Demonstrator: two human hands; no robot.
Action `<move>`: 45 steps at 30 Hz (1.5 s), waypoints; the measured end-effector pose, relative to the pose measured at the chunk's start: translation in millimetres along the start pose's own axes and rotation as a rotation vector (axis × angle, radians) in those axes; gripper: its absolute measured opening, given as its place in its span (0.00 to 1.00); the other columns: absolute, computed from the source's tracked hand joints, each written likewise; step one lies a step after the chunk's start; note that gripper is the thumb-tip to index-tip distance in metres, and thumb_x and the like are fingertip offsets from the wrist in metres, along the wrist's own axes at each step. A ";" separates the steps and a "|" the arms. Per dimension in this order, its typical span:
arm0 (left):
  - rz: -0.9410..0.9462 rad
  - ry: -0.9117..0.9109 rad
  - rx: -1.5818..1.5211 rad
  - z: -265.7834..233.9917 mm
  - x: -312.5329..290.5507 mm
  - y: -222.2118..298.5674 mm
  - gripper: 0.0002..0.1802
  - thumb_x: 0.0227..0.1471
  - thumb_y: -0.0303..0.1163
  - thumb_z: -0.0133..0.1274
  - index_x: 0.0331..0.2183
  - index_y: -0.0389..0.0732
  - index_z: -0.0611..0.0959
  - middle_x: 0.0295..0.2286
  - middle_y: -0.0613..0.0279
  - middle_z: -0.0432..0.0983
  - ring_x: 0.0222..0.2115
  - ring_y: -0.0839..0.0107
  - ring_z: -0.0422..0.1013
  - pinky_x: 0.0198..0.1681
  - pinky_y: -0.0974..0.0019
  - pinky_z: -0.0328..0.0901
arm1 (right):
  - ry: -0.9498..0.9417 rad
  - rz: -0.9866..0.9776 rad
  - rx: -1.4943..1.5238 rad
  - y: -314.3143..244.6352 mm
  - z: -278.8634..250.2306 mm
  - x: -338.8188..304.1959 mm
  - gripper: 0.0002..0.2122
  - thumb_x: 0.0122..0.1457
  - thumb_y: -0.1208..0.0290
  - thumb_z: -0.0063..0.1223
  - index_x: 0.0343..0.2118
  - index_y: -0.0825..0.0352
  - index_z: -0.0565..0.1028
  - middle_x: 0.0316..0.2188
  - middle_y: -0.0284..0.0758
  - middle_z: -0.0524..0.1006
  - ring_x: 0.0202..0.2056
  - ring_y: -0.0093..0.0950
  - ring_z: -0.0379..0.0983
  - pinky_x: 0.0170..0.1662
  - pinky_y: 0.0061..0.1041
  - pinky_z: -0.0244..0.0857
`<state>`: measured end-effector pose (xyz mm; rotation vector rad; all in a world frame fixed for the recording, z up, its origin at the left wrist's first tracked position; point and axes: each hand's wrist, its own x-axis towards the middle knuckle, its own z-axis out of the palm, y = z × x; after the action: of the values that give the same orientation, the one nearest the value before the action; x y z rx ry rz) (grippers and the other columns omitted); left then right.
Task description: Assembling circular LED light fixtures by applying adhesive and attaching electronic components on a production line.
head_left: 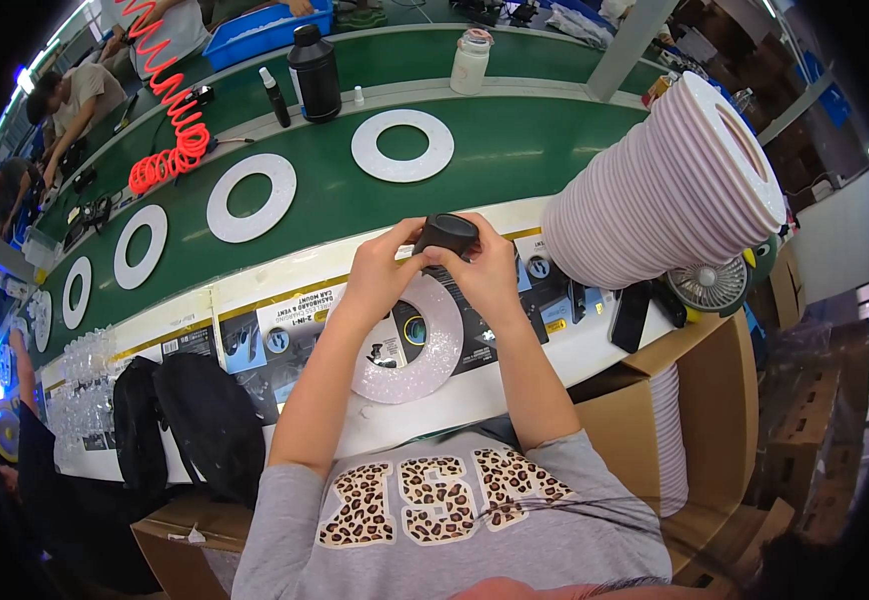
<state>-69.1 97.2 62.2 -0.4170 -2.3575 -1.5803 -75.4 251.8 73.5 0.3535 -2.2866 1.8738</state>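
Note:
My left hand (387,262) and my right hand (487,264) are closed on a small black rounded object (448,232), both thumbs pressed against its near side. Its exact kind is not clear from this view. Below my hands lies a flat white speckled ring (433,368), partly covered by my left wrist. The ring rests on a white worktop (355,430) covered with printed card sheets (295,335). To the right of my right hand stands a tall, leaning stack of similar white rings (645,190).
Several white rings, one a ring (403,146), lie along a green belt (515,130). Beyond it stand a black bottle (315,80) and white jar (471,65). A red coiled hose (170,160) hangs left. Black bags (210,415), a small fan (707,284) and cardboard box (725,420) flank me.

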 end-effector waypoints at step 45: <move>0.044 -0.034 0.014 -0.9 -30.7 27.3 0.23 0.39 0.21 0.61 0.42 0.37 0.78 0.33 0.52 0.79 0.35 0.59 0.77 0.38 0.64 0.70 | -0.087 0.042 -0.018 -30.0 -19.7 -34.8 0.20 0.44 0.75 0.68 0.41 0.72 0.73 0.32 0.36 0.79 0.34 0.21 0.76 0.38 0.19 0.69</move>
<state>-30.2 103.6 74.1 -0.4940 -2.3661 -1.5485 -33.9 268.2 96.1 0.3949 -2.3836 1.8918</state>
